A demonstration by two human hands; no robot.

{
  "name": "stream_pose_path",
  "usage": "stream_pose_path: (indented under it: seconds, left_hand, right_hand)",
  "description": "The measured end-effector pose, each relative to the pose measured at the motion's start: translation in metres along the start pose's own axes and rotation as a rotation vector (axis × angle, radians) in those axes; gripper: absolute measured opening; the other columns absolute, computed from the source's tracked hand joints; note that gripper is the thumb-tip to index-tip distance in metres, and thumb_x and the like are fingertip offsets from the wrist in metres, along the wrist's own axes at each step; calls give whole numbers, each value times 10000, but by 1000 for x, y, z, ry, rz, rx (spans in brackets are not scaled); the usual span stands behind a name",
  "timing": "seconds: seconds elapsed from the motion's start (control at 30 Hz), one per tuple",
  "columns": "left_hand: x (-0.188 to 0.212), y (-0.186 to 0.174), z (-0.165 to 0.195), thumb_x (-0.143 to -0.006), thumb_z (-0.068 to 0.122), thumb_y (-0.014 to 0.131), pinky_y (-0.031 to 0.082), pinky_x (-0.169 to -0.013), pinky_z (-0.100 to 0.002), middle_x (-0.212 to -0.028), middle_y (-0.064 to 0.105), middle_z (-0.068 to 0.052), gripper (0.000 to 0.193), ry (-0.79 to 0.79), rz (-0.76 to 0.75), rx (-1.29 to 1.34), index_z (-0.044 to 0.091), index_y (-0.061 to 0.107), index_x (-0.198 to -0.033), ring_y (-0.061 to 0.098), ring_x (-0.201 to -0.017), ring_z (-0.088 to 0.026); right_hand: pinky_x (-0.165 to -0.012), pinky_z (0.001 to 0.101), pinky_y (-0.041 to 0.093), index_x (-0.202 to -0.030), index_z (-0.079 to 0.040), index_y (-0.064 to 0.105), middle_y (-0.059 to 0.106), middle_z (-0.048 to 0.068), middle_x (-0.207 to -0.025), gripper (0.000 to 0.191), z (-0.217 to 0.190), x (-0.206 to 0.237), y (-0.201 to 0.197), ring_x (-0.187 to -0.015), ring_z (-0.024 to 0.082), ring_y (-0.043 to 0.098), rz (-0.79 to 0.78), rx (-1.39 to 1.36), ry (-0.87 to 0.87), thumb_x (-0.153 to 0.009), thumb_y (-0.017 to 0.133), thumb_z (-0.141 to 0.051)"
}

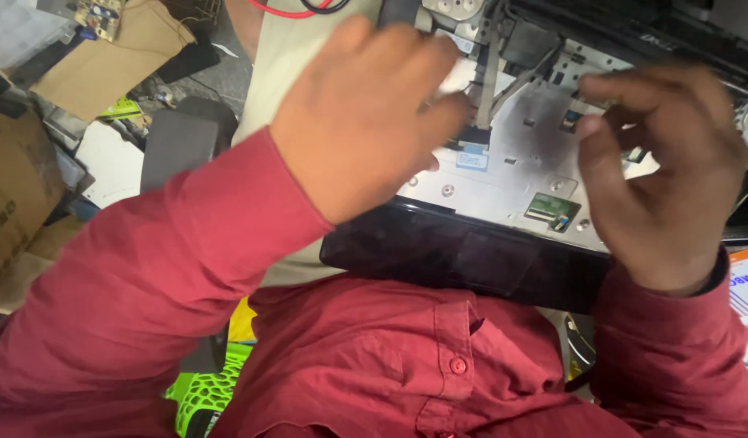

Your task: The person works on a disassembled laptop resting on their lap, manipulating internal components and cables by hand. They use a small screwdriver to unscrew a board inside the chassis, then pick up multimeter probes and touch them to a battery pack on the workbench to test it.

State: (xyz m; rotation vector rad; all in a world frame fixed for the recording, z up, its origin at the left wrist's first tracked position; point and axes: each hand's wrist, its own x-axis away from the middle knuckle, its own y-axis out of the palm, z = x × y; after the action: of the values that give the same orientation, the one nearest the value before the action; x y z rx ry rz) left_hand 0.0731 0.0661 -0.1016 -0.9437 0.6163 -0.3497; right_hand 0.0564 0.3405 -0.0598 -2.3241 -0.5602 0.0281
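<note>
An opened laptop [471, 251] lies on my lap, its black rim toward me and a silver metal inner plate [512, 170] exposed. My left hand [366, 113] rests over the plate's left part, fingers curled down near a flat ribbon cable [487, 77] and a small blue tab [472, 159]; what its fingertips hold is hidden. Hovering over the plate's right side, my right hand [666, 170] has its fingers bent and spread, with nothing visible in them. A small green circuit board [552, 211] sits on the plate between the hands.
Cardboard pieces [106, 57] and a brown box [9, 195] lie on the floor at left. A green mesh object [207, 393] shows below my left sleeve. A printed orange-edged carton [747, 292] is at right. Red and black wires [301, 8] run along the top.
</note>
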Motion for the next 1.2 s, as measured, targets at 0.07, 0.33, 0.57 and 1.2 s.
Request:
stream_pose_path:
  seconds: [0.07, 0.33, 0.57, 1.2]
  left_hand:
    - [-6, 4, 3, -836, 162, 681, 437, -914, -368, -1088, 570, -48, 226, 83, 46, -59, 80, 726, -1042, 551, -1044, -225]
    - [-12, 3, 9, -817, 173, 656, 451, -950, -371, -1055, 631, -53, 184, 211, -25, -71, 32, 718, -917, 576, -1015, -229]
    - [-24, 9, 25, -802, 144, 692, 458, -926, -378, -1092, 653, -62, 224, 206, -81, -48, 20, 738, -984, 589, -1024, -234]
    - [-46, 41, 64, -789, 70, 692, 515, -838, -357, -1075, 665, -115, 288, 203, -202, -82, -57, 747, -1042, 615, -975, -250]
  right_hand:
    - [-766, 251, 574, -1224, 4, 707, 645, 137, -1192, 185, -2, -3, 1, -919, 163, 690, -33, 26, -41, -1042, 717, 36]
    - [-645, 279, 551, -1077, -5, 763, 694, 119, -1011, 189, -1, -3, 12, -724, 175, 684, -42, 124, -121, -900, 827, 9]
    - [-657, 295, 547, -1087, -48, 755, 676, 84, -1042, 173, 24, 6, 8, -749, 164, 674, -6, 124, -205, -942, 848, -66]
    - [-653, 333, 534, -1093, -102, 758, 640, 45, -1032, 172, 65, 29, 3, -761, 200, 658, 15, 94, -253, -931, 813, -117]
